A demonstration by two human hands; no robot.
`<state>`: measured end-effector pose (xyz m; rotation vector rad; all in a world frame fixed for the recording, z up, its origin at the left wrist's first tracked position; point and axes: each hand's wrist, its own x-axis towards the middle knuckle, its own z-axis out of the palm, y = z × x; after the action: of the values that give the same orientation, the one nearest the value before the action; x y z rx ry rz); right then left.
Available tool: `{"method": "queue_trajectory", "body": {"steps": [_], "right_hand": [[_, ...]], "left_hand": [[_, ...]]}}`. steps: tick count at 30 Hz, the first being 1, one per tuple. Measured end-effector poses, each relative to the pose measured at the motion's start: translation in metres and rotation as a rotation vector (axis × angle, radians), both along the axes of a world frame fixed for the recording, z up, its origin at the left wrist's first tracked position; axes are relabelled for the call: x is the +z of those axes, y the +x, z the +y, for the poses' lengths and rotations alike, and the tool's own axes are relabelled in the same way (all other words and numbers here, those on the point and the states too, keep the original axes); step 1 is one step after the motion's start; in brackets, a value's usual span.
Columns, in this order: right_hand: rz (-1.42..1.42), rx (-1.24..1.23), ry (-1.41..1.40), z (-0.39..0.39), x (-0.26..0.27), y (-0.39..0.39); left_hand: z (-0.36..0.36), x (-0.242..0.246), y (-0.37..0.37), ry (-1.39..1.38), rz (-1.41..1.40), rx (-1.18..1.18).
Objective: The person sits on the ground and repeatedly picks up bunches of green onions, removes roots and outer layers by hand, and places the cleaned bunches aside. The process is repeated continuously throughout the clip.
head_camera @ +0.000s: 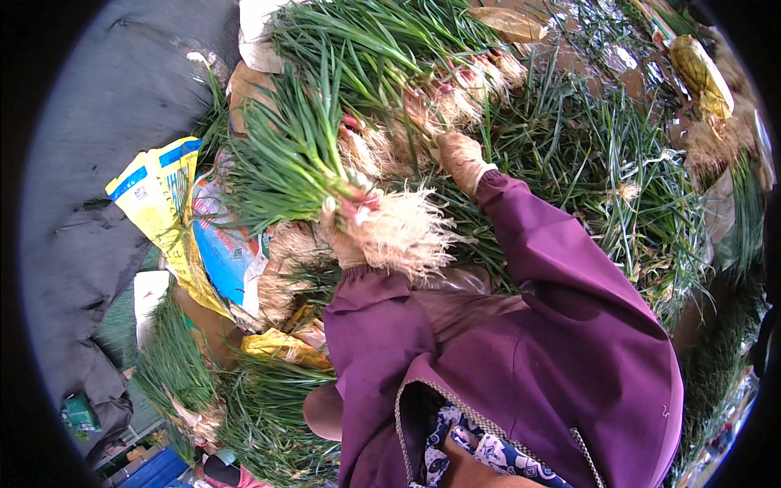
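Observation:
My left hand (pixel 337 236), in a pale glove, is closed around a bunch of green onions (pixel 293 165). Their green leaves fan to the upper left; the reddish bulbs and long pale roots lie over my palm side and point right. My right hand (pixel 459 160), gloved too, is farther up and to the right, at the root end of a large pile of similar onions (pixel 390 36). Its fingers are curled at a thin pale stalk or root there; whether they grip it is hard to tell.
Loose green leaves (pixel 586 158) cover the ground at the right. Yellow printed sacks (pixel 160 201) and a blue-and-white one (pixel 229 244) lie at the left, near dark sheeting (pixel 104 134). More leafy bunches (pixel 177 360) lie lower left. Part of a person in pink (pixel 235 476) shows at the bottom.

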<state>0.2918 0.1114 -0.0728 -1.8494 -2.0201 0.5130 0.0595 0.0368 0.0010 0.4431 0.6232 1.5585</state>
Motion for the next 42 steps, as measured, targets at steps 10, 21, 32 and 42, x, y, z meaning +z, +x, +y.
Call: {"method": "queue_trajectory", "body": {"steps": [10, 21, 32, 42], "right_hand": [[1.547, 0.031, -0.353, -0.039, 0.090, 0.027], [0.377, 0.375, 0.143, -0.062, 0.065, -0.029], [0.620, 0.228, 0.082, -0.008, 0.084, -0.009], [0.429, 0.521, -0.075, -0.009, 0.082, -0.041]], "left_hand": [[-0.003, -0.006, -0.006, -0.001, -0.158, -0.163], [-0.015, 0.019, 0.025, -0.084, -0.043, -0.175], [-0.018, 0.031, 0.020, -0.127, -0.078, -0.161], [-0.017, 0.026, 0.012, -0.174, 0.098, -0.143]]}}
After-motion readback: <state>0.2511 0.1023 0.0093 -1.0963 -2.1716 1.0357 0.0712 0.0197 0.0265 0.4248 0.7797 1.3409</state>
